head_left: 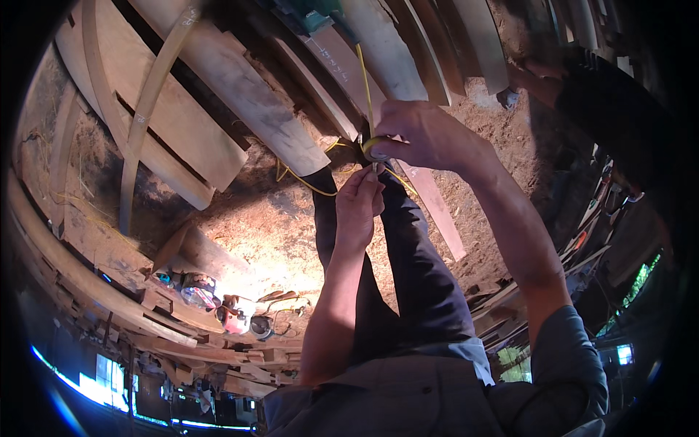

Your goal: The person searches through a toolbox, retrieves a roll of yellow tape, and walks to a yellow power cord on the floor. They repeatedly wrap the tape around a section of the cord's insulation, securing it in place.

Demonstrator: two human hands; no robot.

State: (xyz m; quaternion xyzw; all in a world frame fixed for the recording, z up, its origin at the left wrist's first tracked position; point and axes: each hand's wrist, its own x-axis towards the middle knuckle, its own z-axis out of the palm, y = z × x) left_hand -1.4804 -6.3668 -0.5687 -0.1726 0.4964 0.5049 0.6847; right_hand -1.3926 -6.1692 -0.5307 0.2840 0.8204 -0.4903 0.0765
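Note:
In front of my legs, both hands work close together. My right hand (pixel 415 135) is closed on a small round thing with a yellow rim, which looks like a roll of tape (pixel 373 151). Just below it, my left hand (pixel 360 195) pinches with thumb and fingertips. A pale sliver shows at its fingertips, too small to name. A yellow cord (pixel 365 76) drops from a green tool-like object (pixel 317 20) at the top to behind my right hand. More of the yellow cord loops by my left hand.
Long wooden planks (pixel 240 87) lie ahead and to the left on sawdust-covered ground (pixel 255 211). A narrow board (pixel 435 207) lies right of my legs. A red-and-white machine (pixel 236 315) sits at lower left among clutter. Another person's dark sleeve (pixel 608 102) and arm show at right.

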